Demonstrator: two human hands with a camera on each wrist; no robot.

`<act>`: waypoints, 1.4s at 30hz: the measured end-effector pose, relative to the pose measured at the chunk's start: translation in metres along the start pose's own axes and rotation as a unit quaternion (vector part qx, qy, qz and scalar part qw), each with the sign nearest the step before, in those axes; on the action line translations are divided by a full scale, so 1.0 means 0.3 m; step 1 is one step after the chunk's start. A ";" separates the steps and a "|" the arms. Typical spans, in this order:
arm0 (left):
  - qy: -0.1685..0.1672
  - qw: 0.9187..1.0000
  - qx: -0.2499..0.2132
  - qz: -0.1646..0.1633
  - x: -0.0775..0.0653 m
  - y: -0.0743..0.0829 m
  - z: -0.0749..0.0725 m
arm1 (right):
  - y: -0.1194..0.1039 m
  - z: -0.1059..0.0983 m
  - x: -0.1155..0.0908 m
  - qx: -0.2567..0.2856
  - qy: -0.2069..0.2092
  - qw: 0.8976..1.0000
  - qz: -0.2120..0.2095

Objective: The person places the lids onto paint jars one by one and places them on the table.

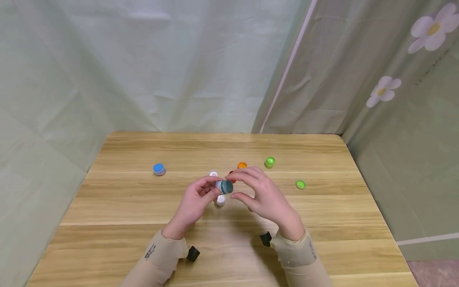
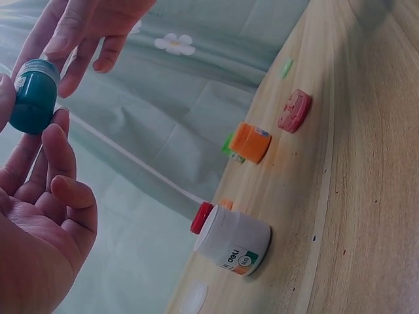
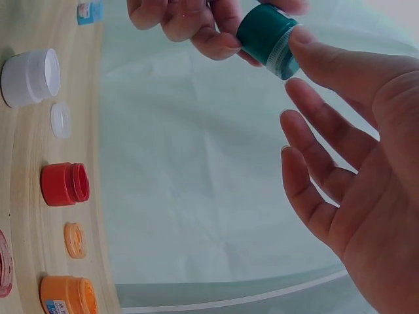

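A small dark-green paint jar is held in the air over the middle of the table by my left hand, pinched between thumb and fingers. It lies tilted, one end pointing toward my right hand. The right thumb and fingers are spread around that end without a grip. In the right wrist view the right thumb overlaps the jar near its end; whether it touches, I cannot tell. Below the hands stands an uncapped white paint jar, and a red jar is partly hidden in the head view.
A blue-topped jar stands at the left. Toward the back right are a green jar, a green lid and an orange lid. The left wrist view shows an orange jar and a red lid. A white lid lies near the white jar.
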State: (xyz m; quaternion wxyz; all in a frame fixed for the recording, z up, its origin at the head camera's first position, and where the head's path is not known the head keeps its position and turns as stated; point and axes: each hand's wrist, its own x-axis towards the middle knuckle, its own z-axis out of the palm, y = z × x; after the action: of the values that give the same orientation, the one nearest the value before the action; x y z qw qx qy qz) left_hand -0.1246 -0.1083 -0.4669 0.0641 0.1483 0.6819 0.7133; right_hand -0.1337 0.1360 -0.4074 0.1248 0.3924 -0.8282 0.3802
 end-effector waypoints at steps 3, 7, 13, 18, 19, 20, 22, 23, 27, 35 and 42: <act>-0.005 1.000 0.000 0.005 0.000 -0.001 0.000 | -0.001 0.002 0.001 -0.004 -0.001 1.000 0.001; -0.010 1.000 -0.003 0.003 -0.001 -0.002 0.002 | 0.000 0.005 0.000 -0.010 -0.001 1.000 0.002; -0.005 1.000 0.010 -0.004 0.000 0.000 0.004 | 0.003 0.009 -0.003 -0.015 0.001 1.000 0.015; 0.001 1.000 0.022 -0.008 0.000 -0.002 0.005 | 0.000 0.009 -0.003 -0.015 0.000 0.999 0.039; 0.001 1.000 0.023 -0.007 0.000 -0.002 0.005 | -0.002 0.010 -0.003 -0.015 -0.001 0.999 0.045; 0.001 1.000 0.023 -0.007 0.000 -0.003 0.005 | -0.003 0.010 -0.003 -0.015 -0.002 0.999 0.052; 0.001 1.000 0.023 -0.006 0.000 -0.004 0.005 | -0.006 0.011 -0.003 -0.017 -0.003 0.998 0.065; 0.001 1.000 0.024 -0.006 0.000 -0.004 0.005 | -0.007 0.012 -0.003 -0.019 -0.004 0.997 0.073; 0.002 1.000 0.025 -0.012 -0.001 -0.001 0.007 | -0.010 0.014 -0.004 -0.025 -0.009 0.994 0.106; 0.007 1.000 0.020 -0.016 0.002 0.002 0.007 | -0.002 0.005 -0.008 -0.017 -0.026 0.992 0.121; 0.007 1.000 0.019 -0.013 0.001 0.004 0.005 | 0.005 0.004 -0.006 -0.011 -0.027 0.998 0.053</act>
State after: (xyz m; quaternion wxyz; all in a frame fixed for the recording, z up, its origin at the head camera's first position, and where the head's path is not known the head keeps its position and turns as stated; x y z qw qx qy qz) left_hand -0.1244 -0.1068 -0.4657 0.0659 0.1353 0.6974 0.7007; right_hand -0.1336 0.1367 -0.4099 0.0865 0.3570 -0.8550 0.3660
